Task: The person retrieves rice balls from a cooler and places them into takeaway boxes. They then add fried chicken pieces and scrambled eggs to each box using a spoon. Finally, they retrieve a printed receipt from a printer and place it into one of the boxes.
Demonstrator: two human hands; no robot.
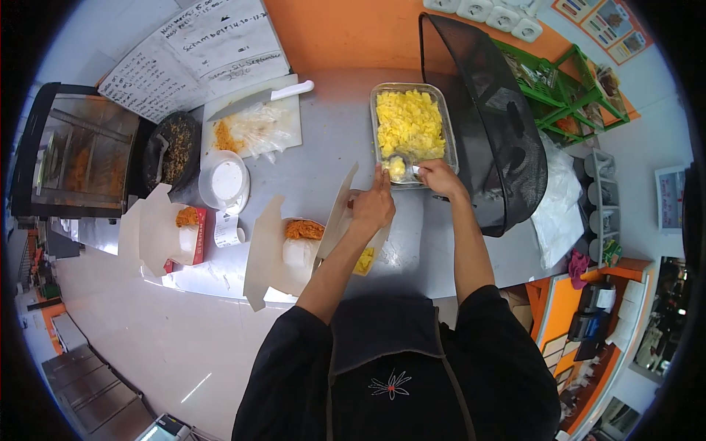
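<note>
A clear rectangular tray (450, 140) of yellow scrambled egg (409, 121) sits at the back of the metal counter. My right hand (439, 178) is closed round the handle of a spoon (398, 169), whose bowl carries some egg at the tray's near left corner. Close to that corner, my left hand (373, 202) has its fingers stretched out, with their tips by the spoon. Beneath my left hand and forearm stands an opened paper box (343, 209), partly hidden. To its left, another opened box (268, 250) contains fried chicken (304, 229) and a white lump resembling rice (298, 253).
A third opened food box (151, 231) stands farther left, beside a paper slip (226, 229) and a white tub (229, 184). A knife (283, 92) lies on the cutting board (290, 117). A black mesh cover (482, 110) rises right of the tray. A dark mortar (176, 151) stands left.
</note>
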